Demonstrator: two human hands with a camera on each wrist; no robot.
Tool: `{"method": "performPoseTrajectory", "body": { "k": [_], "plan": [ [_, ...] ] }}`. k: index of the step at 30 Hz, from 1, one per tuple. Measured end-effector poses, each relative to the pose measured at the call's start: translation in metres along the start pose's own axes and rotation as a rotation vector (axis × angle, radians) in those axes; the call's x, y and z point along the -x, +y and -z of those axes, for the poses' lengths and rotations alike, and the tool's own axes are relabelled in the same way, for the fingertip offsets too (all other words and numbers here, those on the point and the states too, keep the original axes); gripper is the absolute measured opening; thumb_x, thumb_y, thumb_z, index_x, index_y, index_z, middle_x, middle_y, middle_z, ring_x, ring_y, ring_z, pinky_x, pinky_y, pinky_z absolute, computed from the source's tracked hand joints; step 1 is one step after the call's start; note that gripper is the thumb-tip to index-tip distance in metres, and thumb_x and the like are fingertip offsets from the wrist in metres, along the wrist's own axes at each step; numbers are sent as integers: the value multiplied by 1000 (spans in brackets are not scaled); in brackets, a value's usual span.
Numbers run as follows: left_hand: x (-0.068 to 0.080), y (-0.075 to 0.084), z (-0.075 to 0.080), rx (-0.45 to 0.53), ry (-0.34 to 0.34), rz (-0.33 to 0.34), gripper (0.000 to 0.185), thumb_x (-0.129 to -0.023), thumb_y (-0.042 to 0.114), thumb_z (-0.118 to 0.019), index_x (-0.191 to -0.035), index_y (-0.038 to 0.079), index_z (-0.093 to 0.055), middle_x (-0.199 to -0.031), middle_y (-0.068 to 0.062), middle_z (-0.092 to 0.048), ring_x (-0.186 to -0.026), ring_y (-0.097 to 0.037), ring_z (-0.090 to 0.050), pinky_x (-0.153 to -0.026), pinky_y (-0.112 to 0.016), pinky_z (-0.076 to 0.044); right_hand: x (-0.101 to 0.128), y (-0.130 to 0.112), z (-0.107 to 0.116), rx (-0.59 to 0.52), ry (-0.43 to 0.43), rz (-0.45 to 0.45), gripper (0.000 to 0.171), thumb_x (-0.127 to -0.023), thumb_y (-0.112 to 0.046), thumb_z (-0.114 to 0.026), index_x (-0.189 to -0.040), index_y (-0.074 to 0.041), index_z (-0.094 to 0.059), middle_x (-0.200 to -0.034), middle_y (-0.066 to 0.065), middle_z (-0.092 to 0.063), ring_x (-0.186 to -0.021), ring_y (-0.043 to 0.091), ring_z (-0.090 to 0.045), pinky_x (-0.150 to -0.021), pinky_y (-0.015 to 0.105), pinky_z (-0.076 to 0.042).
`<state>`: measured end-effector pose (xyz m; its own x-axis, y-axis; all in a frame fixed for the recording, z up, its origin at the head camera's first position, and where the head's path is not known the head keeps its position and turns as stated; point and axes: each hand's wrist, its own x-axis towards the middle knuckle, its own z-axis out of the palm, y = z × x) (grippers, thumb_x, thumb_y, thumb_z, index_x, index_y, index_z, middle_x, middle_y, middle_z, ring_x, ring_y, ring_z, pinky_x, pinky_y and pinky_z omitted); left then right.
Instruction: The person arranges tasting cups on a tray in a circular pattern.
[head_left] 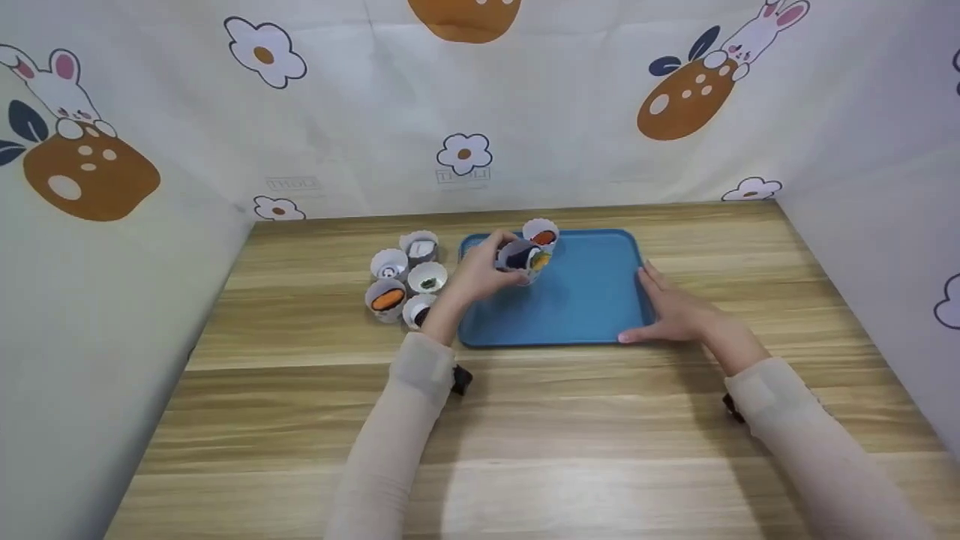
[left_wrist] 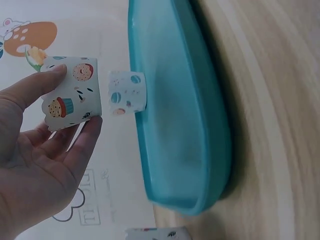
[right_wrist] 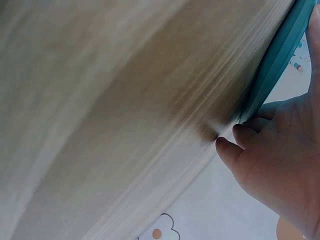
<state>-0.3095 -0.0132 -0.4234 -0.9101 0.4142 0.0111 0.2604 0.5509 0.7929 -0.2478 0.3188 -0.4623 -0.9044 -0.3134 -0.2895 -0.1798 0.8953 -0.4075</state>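
Observation:
A blue tray (head_left: 592, 307) lies on the wooden table. My left hand (head_left: 480, 274) holds a patterned paper cup (head_left: 523, 259) just above the tray's far left part; in the left wrist view the fingers (left_wrist: 65, 130) pinch that cup (left_wrist: 72, 95) by its side. Another paper cup (head_left: 541, 233) with an orange filling stands on the tray's far edge, seen as the cup (left_wrist: 127, 93) beyond the tray (left_wrist: 175, 125). My right hand (head_left: 671, 307) rests flat against the tray's right edge, its fingers (right_wrist: 250, 132) touching the rim (right_wrist: 272, 70).
Several white paper cups (head_left: 405, 277) with small fillings cluster on the table just left of the tray. Cloth walls printed with flowers and rabbits close in the table at the back and both sides. Bare wood lies in front of the tray.

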Motion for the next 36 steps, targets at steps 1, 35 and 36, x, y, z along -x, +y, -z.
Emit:
{"method": "performPoseTrajectory", "body": {
  "k": [1, 35, 36],
  "plan": [
    [-1, 1, -3, 0, 3, 2, 57, -84, 17, -78, -134, 10, -52, -135, -11, -59, -122, -27, -55, -107, -44, -45, 0, 0, 0, -1, 2, 2, 131, -76, -69, -72, -156, 7, -1, -165, 28, 7, -151, 50, -6, -121, 61, -17],
    [-37, 28, -72, -63, 156, 168, 54, -88, 19, -76, -136, 12, -52, -138, -11, -59, -126, -24, -57, -108, -39, -46, -3, 3, 0, -2, -9, -19, 133, -75, -71, -71, -157, 5, 1, -165, 27, 9, -151, 49, -3, -121, 61, -14],
    [-38, 29, -74, -74, 153, 177, 54, -88, 20, -75, -136, 12, -52, -138, -10, -58, -126, -24, -56, -108, -39, -46, -3, 2, 0, -4, -11, -21, 132, -75, -70, -71, -157, 5, 1, -165, 26, 9, -152, 49, -3, -121, 61, -14]
  ]
}}
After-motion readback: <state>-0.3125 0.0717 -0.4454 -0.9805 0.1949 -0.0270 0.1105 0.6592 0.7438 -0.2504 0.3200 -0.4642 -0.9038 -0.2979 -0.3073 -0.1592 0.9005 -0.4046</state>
